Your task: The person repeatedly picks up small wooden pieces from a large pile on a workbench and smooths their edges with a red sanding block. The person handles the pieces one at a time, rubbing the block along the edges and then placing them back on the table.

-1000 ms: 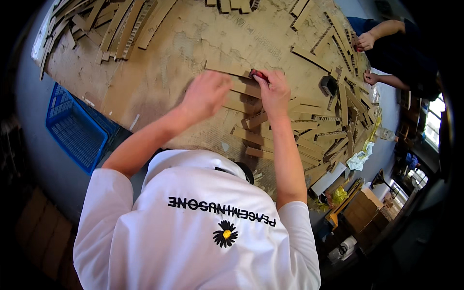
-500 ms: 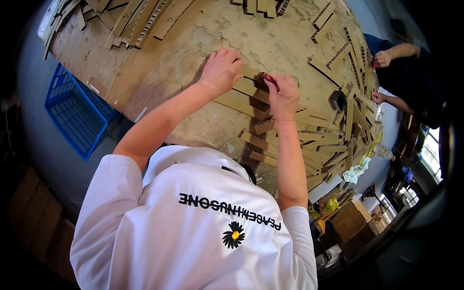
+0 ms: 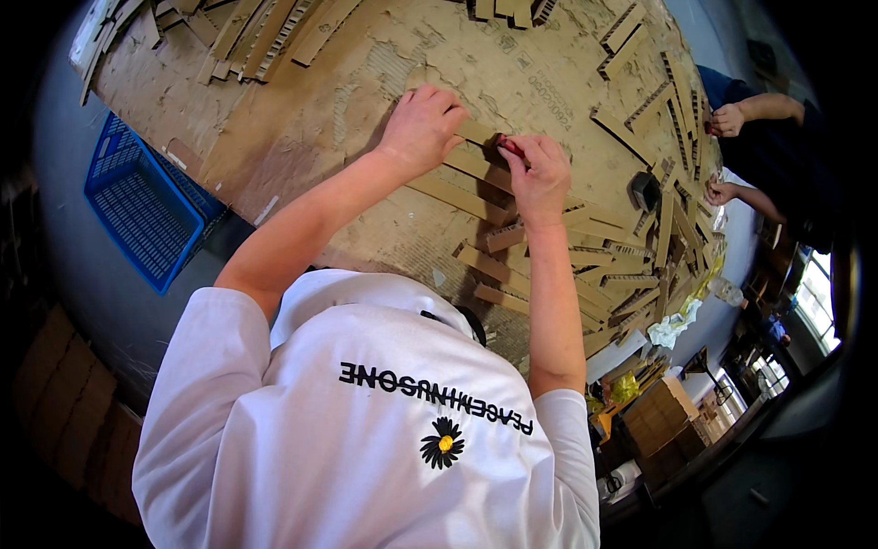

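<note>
A brown honeycomb cardboard strip (image 3: 477, 134) spans the space between my two hands over the worktable. Its left end is gripped by the bent fingers of my left hand (image 3: 421, 130). My right hand (image 3: 540, 181) is closed around a small red tool (image 3: 508, 145) at the strip's right end; its exact kind is hidden by the fingers. Nearer to me, another cardboard strip (image 3: 477, 168) and a third strip (image 3: 457, 198) lie side by side, their right ends close to my right hand.
Many loose strips (image 3: 631, 274) are heaped at the right, with a dark block (image 3: 644, 190) among them. More strips (image 3: 265, 41) lie at the far left. A blue plastic basket (image 3: 146, 220) stands left of the table (image 3: 302, 165). At the right edge, a co-worker's hands (image 3: 729, 120) handle something red.
Both hands keep their hold at nearly the same place on the strip. The whole view has shifted slightly, and the co-worker's hands barely differ.
</note>
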{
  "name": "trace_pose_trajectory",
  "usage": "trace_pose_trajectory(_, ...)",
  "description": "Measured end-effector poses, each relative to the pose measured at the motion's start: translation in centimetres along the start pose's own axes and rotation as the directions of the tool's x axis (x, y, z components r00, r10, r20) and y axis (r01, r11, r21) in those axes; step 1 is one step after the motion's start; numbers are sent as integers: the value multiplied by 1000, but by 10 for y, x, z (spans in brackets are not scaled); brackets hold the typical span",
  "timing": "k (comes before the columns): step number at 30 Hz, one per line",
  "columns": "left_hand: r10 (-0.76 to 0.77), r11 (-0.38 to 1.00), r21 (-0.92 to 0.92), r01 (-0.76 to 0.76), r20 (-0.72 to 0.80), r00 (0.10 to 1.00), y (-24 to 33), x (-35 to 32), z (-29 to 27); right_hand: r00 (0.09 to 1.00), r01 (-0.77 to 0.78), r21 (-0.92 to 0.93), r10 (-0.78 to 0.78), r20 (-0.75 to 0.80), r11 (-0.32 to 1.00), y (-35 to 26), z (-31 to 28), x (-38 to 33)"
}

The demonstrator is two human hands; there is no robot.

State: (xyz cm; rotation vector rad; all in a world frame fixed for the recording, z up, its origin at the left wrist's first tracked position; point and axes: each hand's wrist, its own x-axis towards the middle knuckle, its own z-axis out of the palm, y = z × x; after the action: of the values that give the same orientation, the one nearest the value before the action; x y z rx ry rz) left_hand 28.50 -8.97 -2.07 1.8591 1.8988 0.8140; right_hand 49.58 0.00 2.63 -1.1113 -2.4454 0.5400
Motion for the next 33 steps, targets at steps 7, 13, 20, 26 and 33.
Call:
trace_pose_trajectory(7, 16, 1000, 20, -16, 4, 1000, -1, 1, -1, 1000, 11, -50, -10, 27, 999, 2, -1, 2)
trace_pose_trajectory(13, 19, 999, 30, -19, 0, 1000, 1, 2, -4, 999, 16, -67, -13, 47, 998, 2, -2, 3)
trace_pose_trajectory(20, 4, 999, 34, -5, 14, 1000, 1, 2, -5, 999, 25, -63, -22, 48, 998, 2, -2, 4)
trace_pose_trajectory(26, -23, 999, 29, 20, 96, 995, 5, 7, -8, 990, -132, 105, 136, -24, 986, 1, -12, 6)
trace_pose_trajectory(33, -25, 998, 59, 20, 100, 995, 2, 8, -8, 945, -200, 169, 236, -226, 965, -31, -70, 0)
